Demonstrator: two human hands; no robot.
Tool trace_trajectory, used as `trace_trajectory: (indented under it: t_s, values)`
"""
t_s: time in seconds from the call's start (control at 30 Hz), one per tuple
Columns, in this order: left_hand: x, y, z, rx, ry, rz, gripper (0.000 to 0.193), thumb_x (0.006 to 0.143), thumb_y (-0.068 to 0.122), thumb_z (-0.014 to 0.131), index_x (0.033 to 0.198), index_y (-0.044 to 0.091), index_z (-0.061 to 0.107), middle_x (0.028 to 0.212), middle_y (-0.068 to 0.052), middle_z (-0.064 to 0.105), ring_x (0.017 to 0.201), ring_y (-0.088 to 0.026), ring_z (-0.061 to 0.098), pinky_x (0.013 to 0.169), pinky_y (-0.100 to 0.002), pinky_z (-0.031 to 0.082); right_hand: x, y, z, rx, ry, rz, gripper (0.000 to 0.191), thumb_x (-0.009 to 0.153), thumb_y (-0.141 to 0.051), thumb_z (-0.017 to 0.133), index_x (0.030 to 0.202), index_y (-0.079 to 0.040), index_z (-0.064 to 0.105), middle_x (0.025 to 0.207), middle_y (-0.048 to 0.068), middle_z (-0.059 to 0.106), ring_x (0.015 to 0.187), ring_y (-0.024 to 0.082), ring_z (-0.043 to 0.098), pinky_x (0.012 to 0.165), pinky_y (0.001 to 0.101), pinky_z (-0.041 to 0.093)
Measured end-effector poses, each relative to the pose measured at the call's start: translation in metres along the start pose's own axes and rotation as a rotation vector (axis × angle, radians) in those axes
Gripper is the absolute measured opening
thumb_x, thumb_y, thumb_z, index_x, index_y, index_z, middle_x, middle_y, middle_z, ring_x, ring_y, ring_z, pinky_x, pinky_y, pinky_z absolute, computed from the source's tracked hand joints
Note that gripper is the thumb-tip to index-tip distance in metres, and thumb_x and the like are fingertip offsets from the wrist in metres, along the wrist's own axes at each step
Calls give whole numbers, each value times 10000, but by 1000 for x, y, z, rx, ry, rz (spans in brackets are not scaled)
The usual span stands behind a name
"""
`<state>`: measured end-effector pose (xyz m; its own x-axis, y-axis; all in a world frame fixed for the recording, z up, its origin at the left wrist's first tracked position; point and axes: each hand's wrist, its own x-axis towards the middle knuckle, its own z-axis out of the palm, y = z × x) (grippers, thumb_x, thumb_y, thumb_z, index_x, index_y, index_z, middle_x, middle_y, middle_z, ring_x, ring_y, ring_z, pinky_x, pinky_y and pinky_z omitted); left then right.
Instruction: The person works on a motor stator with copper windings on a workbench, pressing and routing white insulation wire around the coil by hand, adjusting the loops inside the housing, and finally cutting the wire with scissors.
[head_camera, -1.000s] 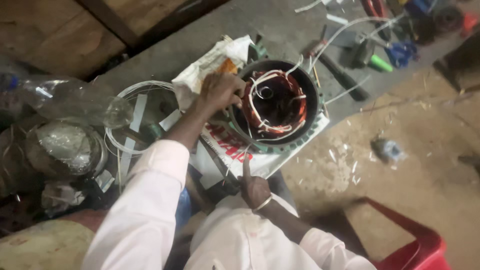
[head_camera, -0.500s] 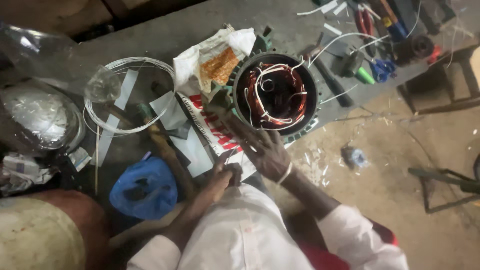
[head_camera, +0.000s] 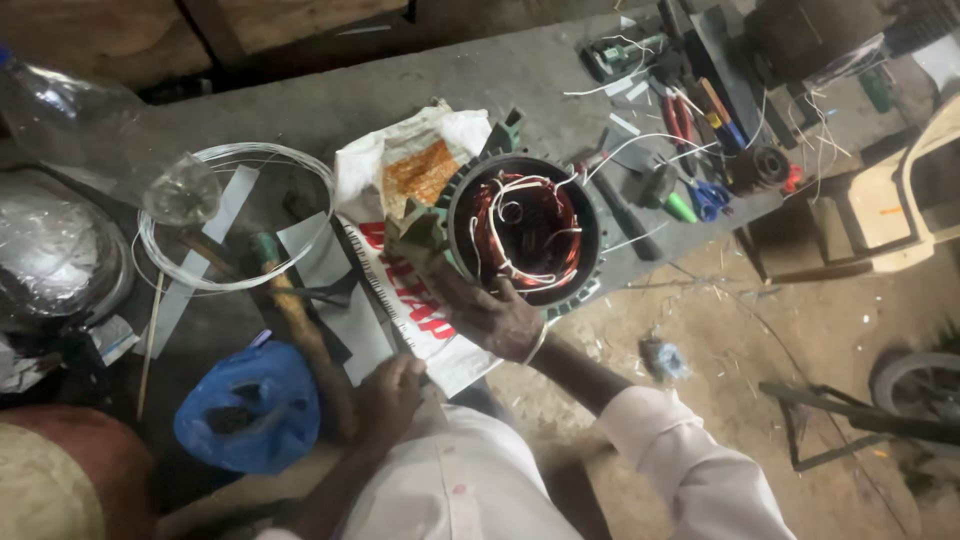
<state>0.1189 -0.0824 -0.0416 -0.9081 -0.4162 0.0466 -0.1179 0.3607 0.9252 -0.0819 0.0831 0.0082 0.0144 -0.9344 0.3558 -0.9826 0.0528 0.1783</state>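
A motor stator (head_camera: 523, 230) with copper windings and white lead wires sits on a white printed sack (head_camera: 420, 310) on the grey bench. My right hand (head_camera: 495, 318), with a bangle at the wrist, grips the stator's lower left rim, fingers reaching up along the finned housing. My left hand (head_camera: 390, 395) rests with curled fingers at the bench's near edge, beside the sack's corner and a wooden-handled hammer (head_camera: 300, 320). Whether it holds anything cannot be made out.
A coil of white wire (head_camera: 230, 215) lies left of the sack, a blue plastic bag (head_camera: 250, 405) below it. Scissors (head_camera: 710, 197), pliers and screwdrivers crowd the bench's right end. A shiny metal bowl (head_camera: 55, 255) sits far left. Dirt floor, a beige stool (head_camera: 900, 200) and a wheel (head_camera: 915, 385) lie right.
My left hand has drawn back from the stator's left side to the bench's near edge. My right hand has moved up onto the stator's rim. The view has shifted right.
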Motion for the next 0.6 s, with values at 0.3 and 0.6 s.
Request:
trace_trajectory:
  t_s: [0.3,0.6]
  values:
    - [-34,-33,2,-456,-100,-556,238,1014,323,590,963,122,706,802,-2,627,736,-149,564,672,-329,461,0,0,-2,-2,-51,18,317,909,-236,671,1206,-137,724,1469,81,590,1375,203,449,836,504,510]
    - [-14,-51,-18,23,-156,-184,208,919,223,682,1070,101,754,946,-84,730,785,-194,728,762,-351,570,-15,6,-36,160,-64,89,409,820,-189,686,1225,-162,739,1363,63,644,1297,270,547,968,522,467]
